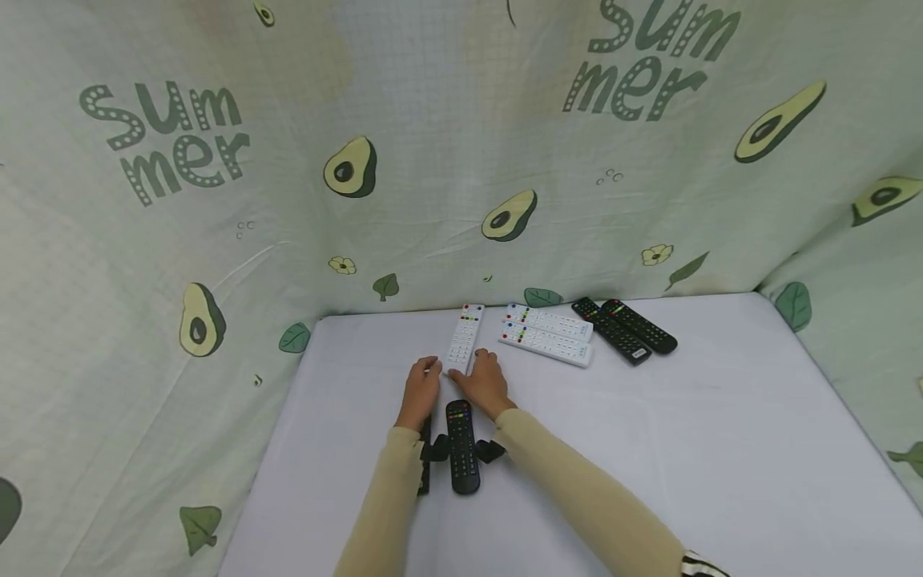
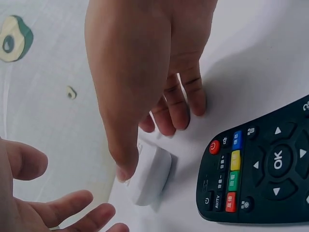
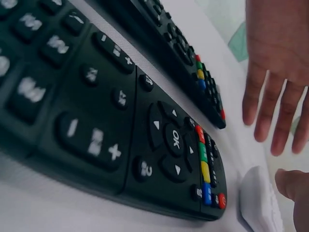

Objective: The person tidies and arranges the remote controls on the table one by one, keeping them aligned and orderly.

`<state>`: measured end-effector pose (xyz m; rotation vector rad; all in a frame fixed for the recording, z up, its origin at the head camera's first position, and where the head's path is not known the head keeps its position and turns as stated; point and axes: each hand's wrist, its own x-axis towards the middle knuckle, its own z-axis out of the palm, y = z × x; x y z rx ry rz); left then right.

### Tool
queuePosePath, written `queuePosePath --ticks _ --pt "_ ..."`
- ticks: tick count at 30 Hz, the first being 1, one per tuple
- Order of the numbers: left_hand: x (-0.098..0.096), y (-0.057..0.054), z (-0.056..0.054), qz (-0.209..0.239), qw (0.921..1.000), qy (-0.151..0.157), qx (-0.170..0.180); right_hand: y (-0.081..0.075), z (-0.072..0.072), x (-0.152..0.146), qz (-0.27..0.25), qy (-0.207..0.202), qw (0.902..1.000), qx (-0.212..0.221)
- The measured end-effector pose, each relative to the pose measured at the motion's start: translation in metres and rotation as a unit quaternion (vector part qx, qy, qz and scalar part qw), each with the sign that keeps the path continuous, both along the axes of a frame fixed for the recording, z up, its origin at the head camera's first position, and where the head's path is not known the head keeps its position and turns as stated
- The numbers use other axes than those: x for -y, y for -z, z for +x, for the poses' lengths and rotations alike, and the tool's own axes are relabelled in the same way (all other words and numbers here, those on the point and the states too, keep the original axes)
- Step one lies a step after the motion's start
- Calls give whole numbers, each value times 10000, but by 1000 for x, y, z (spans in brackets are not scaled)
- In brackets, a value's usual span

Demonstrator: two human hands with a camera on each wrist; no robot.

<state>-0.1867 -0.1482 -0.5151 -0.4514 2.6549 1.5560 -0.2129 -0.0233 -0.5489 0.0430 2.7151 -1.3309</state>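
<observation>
A white remote control point(image 1: 462, 340) lies on the table between the two hands. My left hand point(image 1: 422, 389) rests just left of its near end, fingers loosely extended and holding nothing. On the other side is my right hand point(image 1: 485, 383), its thumb at the remote's near end and its fingers spread past the right edge. In the left wrist view the right thumb overlaps the end of the white remote point(image 2: 151, 176); contact cannot be told. A black remote control point(image 1: 462, 449) lies between the wrists. Another black remote point(image 1: 425, 461) is mostly hidden by the left forearm.
Two white remotes point(image 1: 546, 333) lie side by side at the back, with two black remotes point(image 1: 624, 329) slanting to their right. A white cloth covers the table point(image 1: 649, 465). Behind it hangs a curtain point(image 1: 433, 160) printed with avocados.
</observation>
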Motion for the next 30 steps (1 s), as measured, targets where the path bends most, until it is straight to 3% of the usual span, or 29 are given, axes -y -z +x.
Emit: queuePosePath --ticks 9,19,30 --pt "0 3 -9 145 9998 -102 64 5 -10 6 586 283 9979 51" --pt "4 1 -12 7 9996 -17 -283 0 -13 -4 58 164 9989 434" --pt "0 5 -28 200 9994 267 55 -12 -5 -23 -403 -15 9959 813"
